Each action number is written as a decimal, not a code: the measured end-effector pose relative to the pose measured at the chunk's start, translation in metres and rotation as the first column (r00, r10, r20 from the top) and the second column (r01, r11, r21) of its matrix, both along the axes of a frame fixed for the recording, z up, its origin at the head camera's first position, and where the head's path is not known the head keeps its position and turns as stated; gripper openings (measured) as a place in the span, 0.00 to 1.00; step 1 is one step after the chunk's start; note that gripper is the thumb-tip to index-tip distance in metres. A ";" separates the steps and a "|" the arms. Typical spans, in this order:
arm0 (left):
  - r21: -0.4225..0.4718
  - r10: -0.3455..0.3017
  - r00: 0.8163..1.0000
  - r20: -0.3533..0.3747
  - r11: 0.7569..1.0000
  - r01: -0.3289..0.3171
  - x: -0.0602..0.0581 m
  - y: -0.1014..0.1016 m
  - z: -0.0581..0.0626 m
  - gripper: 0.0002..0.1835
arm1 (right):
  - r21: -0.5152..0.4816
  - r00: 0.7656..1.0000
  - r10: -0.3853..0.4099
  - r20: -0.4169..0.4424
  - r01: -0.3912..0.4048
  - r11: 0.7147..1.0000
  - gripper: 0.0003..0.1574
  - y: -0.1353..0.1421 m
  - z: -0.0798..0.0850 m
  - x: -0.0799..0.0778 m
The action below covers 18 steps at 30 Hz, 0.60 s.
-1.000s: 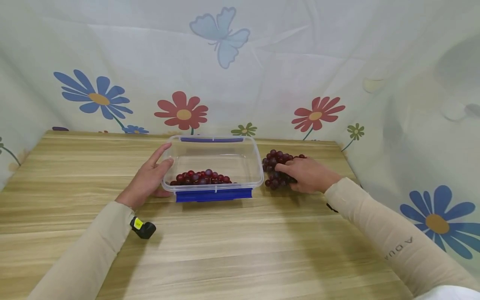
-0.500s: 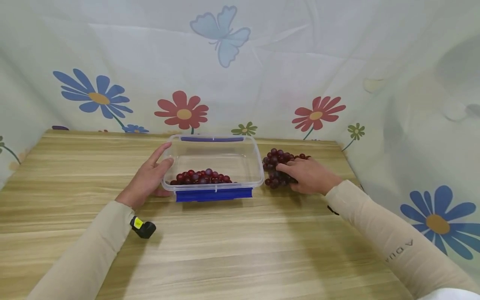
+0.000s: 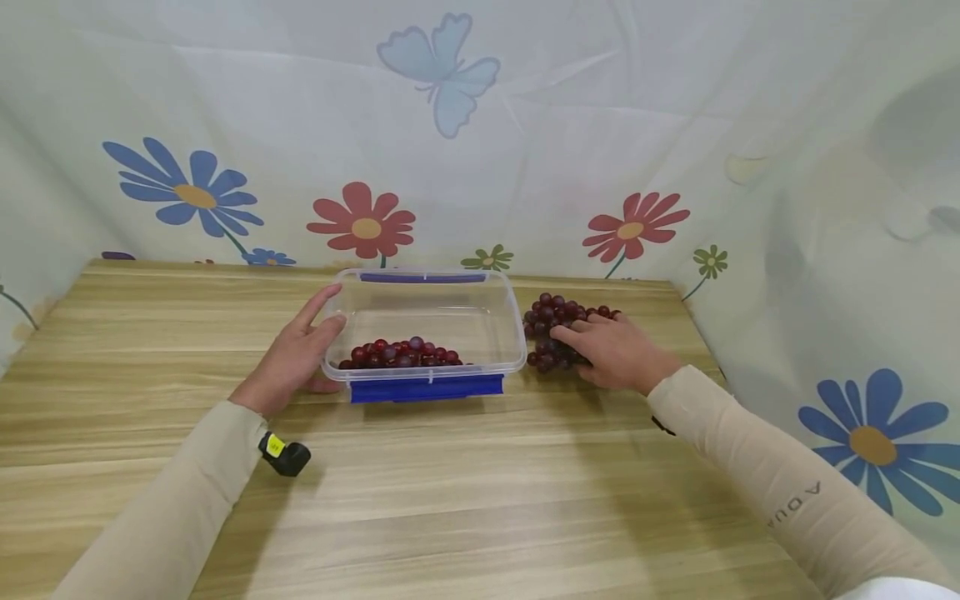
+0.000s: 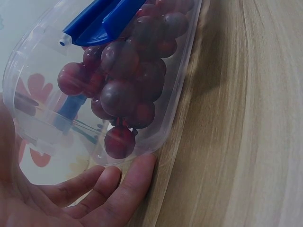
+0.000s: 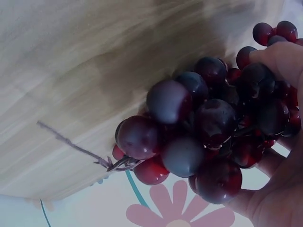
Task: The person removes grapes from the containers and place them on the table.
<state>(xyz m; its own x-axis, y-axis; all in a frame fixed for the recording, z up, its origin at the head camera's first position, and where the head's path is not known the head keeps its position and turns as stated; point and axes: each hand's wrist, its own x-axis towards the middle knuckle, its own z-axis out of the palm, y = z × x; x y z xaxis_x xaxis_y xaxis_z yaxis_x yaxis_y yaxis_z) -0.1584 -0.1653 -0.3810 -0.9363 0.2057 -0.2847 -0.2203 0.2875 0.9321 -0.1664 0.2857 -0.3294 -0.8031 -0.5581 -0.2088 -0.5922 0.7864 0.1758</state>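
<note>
In the head view, a clear plastic food container (image 3: 465,325) with blue clasps stands without a lid at the table's middle. A bunch of dark red grapes (image 3: 405,354) lies inside along its near wall. My left hand (image 3: 292,354) holds the container's left end, thumb over the rim, other fingers (image 4: 135,189) against the outer wall. To the right of the container, my right hand (image 3: 618,350) grips another bunch of grapes (image 3: 551,312), thumb and fingers around it. A thin bare stem (image 5: 71,144) sticks out of that bunch in the right wrist view, low over the table.
The wood-grain table (image 3: 450,500) ends at a white curtain (image 3: 525,167) printed with flowers and a butterfly. A side curtain (image 3: 840,275) hangs beyond the table's right edge. A black wrist camera (image 3: 285,457) sits under my left wrist.
My right hand and the bunch of grapes in it have shifted very slightly. The left hand and the container stay in place.
</note>
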 end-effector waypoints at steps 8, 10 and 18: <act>0.001 -0.003 1.000 0.001 1.000 0.003 0.000 0.000 0.000 0.35 | -0.016 0.999 0.011 -0.043 -0.012 1.000 0.39 0.000 -0.005 0.001; 0.002 -0.002 1.000 0.002 1.000 0.002 0.000 0.000 0.001 0.35 | -0.014 0.999 0.009 -0.045 -0.009 1.000 0.40 0.000 -0.006 0.001; 0.002 0.000 1.000 0.008 1.000 0.000 0.000 0.000 0.000 0.35 | -0.009 0.999 -0.020 -0.048 0.020 1.000 0.42 -0.001 -0.013 0.003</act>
